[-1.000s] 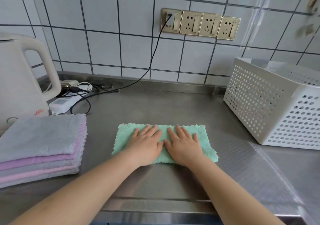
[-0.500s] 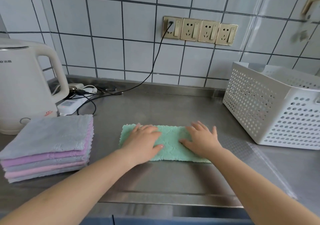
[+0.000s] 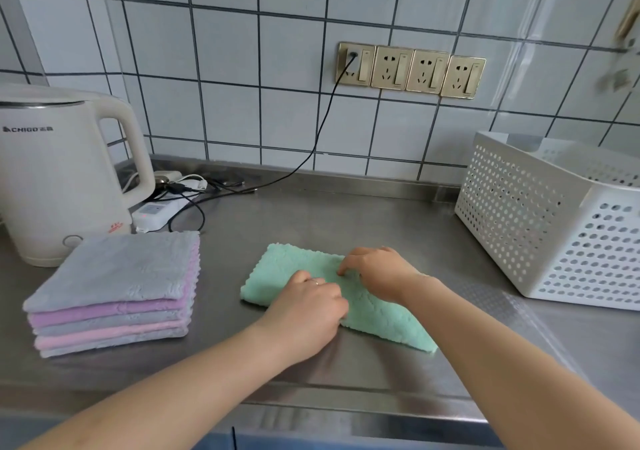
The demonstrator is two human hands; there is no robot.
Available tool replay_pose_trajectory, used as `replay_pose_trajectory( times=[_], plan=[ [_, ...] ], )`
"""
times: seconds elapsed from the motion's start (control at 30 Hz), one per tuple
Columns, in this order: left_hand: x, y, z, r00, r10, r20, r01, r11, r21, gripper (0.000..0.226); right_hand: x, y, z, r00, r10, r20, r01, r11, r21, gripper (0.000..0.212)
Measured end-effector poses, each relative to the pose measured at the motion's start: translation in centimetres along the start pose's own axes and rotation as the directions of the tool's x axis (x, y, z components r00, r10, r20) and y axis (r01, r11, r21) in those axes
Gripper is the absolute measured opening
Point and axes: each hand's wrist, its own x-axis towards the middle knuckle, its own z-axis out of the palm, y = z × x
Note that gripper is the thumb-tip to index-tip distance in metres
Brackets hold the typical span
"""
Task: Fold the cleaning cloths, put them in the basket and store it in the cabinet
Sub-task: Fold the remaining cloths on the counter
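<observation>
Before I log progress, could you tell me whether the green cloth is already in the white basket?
No, the green cloth lies on the steel counter under both hands, left of the white basket.

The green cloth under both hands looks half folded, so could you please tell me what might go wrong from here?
1. The right hand has folded the green cloth askew; its near corner juts toward the counter edge, so the fold may end uneven.
2. The left hand sits close to the right, so fingers may trap the layer being turned.
3. Carrying it to the white basket could loosen the fold.
</observation>
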Motion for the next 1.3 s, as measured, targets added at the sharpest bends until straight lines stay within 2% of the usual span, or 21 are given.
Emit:
replay_pose_trajectory(
  times=[0.1,0.3,0.4,0.5,0.6,0.67,0.73,0.83,0.93,1.0,1.07,1.17,1.23,1.3],
  plan=[
    [-1.1,-1.9,0.2,0.999,-0.004,-0.047,0.004,1.000,-0.018,0.010,-0.7,1.0,0.2,1.000,0.004,-0.008,-0.003,0.999,0.032,0.059],
    [-1.9,-4.7,0.5,1.000,-0.028,-0.014,0.028,1.000,-0.008,0.008,-3.7,2.2,0.2,0.998,0.049,0.039,-0.055,0.978,0.200,0.046],
    [-1.7,-6.0,1.0,0.999,-0.033,0.020,0.034,0.999,-0.026,0.011,-5.4,2.3,-0.2,0.992,0.077,0.096,-0.100,0.958,0.270,0.047],
    [-1.1,-6.9,1.1,0.989,-0.032,0.142,0.040,0.998,-0.049,0.020,-6.6,2.3,-0.7,0.991,0.066,0.116,-0.097,0.954,0.283,0.044],
    [-0.8,-7.3,0.8,0.987,0.051,0.152,-0.050,0.999,-0.010,0.028,-7.9,3.1,-1.3,1.000,-0.009,0.027,0.003,0.976,0.219,0.038],
    [-1.1,-7.0,0.2,0.984,0.166,0.061,-0.166,0.986,-0.008,0.032,-8.8,3.8,-1.1,0.980,-0.158,-0.121,0.173,0.977,0.122,0.031],
    [-1.8,-6.5,-0.4,0.957,0.290,-0.005,-0.290,0.956,-0.037,0.036,-9.6,4.3,-0.2,0.929,-0.311,-0.201,0.313,0.949,-0.020,0.022],
    [-2.4,-6.4,-0.2,0.915,0.402,0.025,-0.402,0.915,-0.019,0.039,-10.1,4.6,1.1,0.896,-0.389,-0.215,0.377,0.921,-0.097,0.021],
    [-2.6,-6.7,0.2,0.903,0.427,0.059,-0.427,0.904,-0.011,0.040,-10.1,4.5,1.6,0.866,-0.420,-0.271,0.402,0.908,-0.120,0.031],
    [-2.7,-6.7,0.1,0.907,0.417,0.051,-0.416,0.909,-0.029,0.038,-10.2,4.2,1.8,0.854,-0.421,-0.305,0.400,0.907,-0.131,0.034],
    [-2.9,-6.7,0.2,0.924,0.382,0.014,-0.380,0.923,-0.052,0.036,-10.0,3.9,1.9,0.848,-0.415,-0.329,0.395,0.909,-0.130,0.027],
    [-3.0,-6.3,0.2,0.963,0.267,-0.044,-0.270,0.956,-0.114,0.041,-9.8,3.5,1.9,0.874,-0.339,-0.349,0.332,0.940,-0.081,0.024],
    [-3.0,-5.6,-0.5,0.995,0.097,-0.011,-0.096,0.955,-0.282,0.044,-10.0,3.2,2.0,0.907,-0.218,-0.361,0.255,0.965,0.058,0.022],
    [-3.0,-5.4,-1.0,0.993,-0.079,0.087,0.111,0.871,-0.478,0.039,-10.3,2.7,1.5,0.942,-0.032,-0.333,0.139,0.944,0.301,0.019]
  ],
)
